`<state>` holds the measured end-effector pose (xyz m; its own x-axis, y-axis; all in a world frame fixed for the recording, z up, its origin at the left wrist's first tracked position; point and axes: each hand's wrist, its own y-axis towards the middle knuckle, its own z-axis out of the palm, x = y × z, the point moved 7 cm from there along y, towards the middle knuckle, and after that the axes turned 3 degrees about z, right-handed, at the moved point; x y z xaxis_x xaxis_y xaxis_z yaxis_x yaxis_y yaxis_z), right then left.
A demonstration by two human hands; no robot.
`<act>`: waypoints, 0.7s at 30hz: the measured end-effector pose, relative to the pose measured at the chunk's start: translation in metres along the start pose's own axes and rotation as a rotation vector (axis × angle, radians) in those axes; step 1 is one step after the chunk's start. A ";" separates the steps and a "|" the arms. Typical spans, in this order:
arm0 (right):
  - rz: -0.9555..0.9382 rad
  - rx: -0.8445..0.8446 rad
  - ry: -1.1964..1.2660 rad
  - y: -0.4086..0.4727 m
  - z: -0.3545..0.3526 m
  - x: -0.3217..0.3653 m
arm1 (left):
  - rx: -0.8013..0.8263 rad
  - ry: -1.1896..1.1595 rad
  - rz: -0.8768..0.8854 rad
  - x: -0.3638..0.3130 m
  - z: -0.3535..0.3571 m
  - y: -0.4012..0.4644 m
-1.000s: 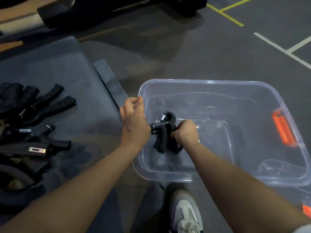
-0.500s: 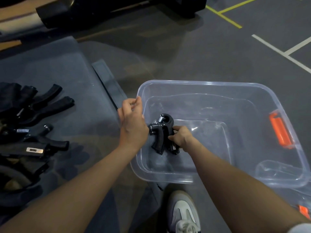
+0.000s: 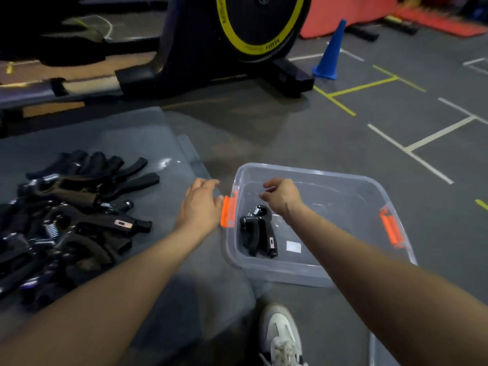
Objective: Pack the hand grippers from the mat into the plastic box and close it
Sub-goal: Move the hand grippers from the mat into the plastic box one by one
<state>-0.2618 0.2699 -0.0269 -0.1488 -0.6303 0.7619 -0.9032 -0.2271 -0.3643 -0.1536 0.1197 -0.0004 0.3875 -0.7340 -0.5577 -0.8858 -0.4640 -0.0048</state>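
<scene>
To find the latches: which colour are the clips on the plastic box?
Orange clips, on a clear plastic box; the head view shows them best.

We are counting one clear plastic box (image 3: 343, 186) with two orange latches, one (image 3: 228, 211) on its left wall and one (image 3: 391, 229) on its right. One hand gripper (image 3: 258, 235) is lying inside it near the left wall. We are seeing one pile of hand grippers (image 3: 68, 215) toward the mat's (image 3: 148, 138) left edge, too tangled to number. One blue cone (image 3: 330, 50) and one shoe (image 3: 281, 336) are showing on the floor.
</scene>
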 end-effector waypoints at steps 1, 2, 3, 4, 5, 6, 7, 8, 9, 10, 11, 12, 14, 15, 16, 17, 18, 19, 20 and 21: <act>-0.035 0.010 -0.036 -0.009 0.004 0.018 | -0.005 0.015 -0.006 0.006 -0.014 -0.007; -0.075 0.025 -0.067 -0.019 0.009 0.036 | -0.011 0.024 -0.016 0.013 -0.028 -0.014; -0.113 0.048 -0.090 -0.028 0.018 0.054 | -0.019 0.026 -0.027 0.022 -0.043 -0.022; -0.151 0.074 -0.109 -0.037 0.028 0.070 | -0.033 0.024 -0.040 0.032 -0.057 -0.029; -0.185 0.104 -0.130 -0.045 0.041 0.086 | -0.052 0.024 -0.054 0.042 -0.072 -0.037; -0.215 0.134 -0.154 -0.054 0.054 0.100 | -0.070 0.028 -0.068 0.053 -0.086 -0.045; -0.236 0.159 -0.176 -0.061 0.069 0.113 | -0.089 0.034 -0.082 0.065 -0.099 -0.052; -0.250 0.181 -0.190 -0.069 0.084 0.124 | -0.103 0.042 -0.096 0.077 -0.111 -0.060; -0.256 0.202 -0.196 -0.076 0.099 0.134 | -0.116 0.049 -0.112 0.090 -0.122 -0.069; -0.261 0.226 -0.196 -0.083 0.114 0.142 | -0.124 0.054 -0.129 0.104 -0.132 -0.077; -0.265 0.249 -0.195 -0.090 0.130 0.149 | -0.128 0.057 -0.148 0.118 -0.140 -0.085; -0.272 0.267 -0.200 -0.097 0.146 0.154 | -0.127 0.057 -0.171 0.132 -0.147 -0.093; -0.295 0.283 -0.202 -0.106 0.176 0.159 | -0.120 0.056 -0.221 0.159 -0.157 -0.106; -0.304 0.290 -0.205 -0.109 0.189 0.159 | -0.117 0.057 -0.246 0.171 -0.162 -0.109; -0.315 0.300 -0.219 -0.111 0.201 0.158 | -0.116 0.058 -0.266 0.180 -0.165 -0.111; -0.330 0.318 -0.254 -0.112 0.212 0.156 | -0.118 0.056 -0.280 0.187 -0.168 -0.112; -0.348 0.336 -0.311 -0.112 0.222 0.154 | -0.121 0.052 -0.289 0.193 -0.170 -0.111; -0.362 0.343 -0.369 -0.110 0.230 0.152 | -0.125 0.048 -0.292 0.197 -0.170 -0.111; -0.367 0.337 -0.416 -0.108 0.236 0.149 | -0.125 0.047 -0.296 0.202 -0.169 -0.110; -0.364 0.325 -0.445 -0.105 0.241 0.147 | -0.118 0.049 -0.300 0.207 -0.166 -0.111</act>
<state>-0.0917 0.0226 -0.0060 0.3863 -0.7017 0.5986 -0.6864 -0.6523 -0.3216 0.0672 -0.0636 0.0226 0.6412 -0.5774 -0.5054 -0.6955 -0.7156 -0.0648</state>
